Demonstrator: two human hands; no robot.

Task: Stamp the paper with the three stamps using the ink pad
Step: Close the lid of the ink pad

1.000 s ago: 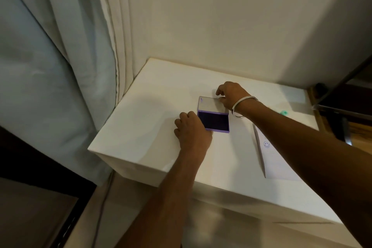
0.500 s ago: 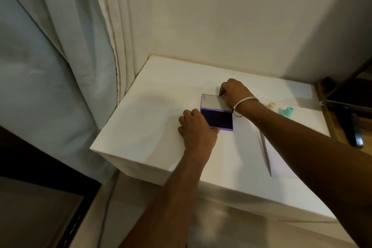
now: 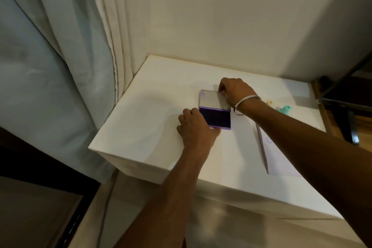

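Note:
A purple ink pad (image 3: 217,117) lies open on the white table (image 3: 153,110), its dark pad facing up and its clear lid (image 3: 211,98) folded back flat. My left hand (image 3: 196,130) grips the pad's near left corner. My right hand (image 3: 234,90), with a bangle on the wrist, holds the lid's far right corner. A white paper (image 3: 275,159) with a small blue smiley print lies to the right, partly under my right forearm. A cream stamp (image 3: 269,102) and a teal stamp (image 3: 284,109) stand behind that arm. A third stamp is not visible.
A curtain (image 3: 60,56) hangs at the left, close to the table's left edge. The wall runs along the back. A dark piece of furniture (image 3: 346,106) stands at the right end of the table. The floor lies below the near edge.
Both hands stay on the ink pad with the lid laid back. The view has shifted a little, so the two stamps and the smiley print show past my right arm.

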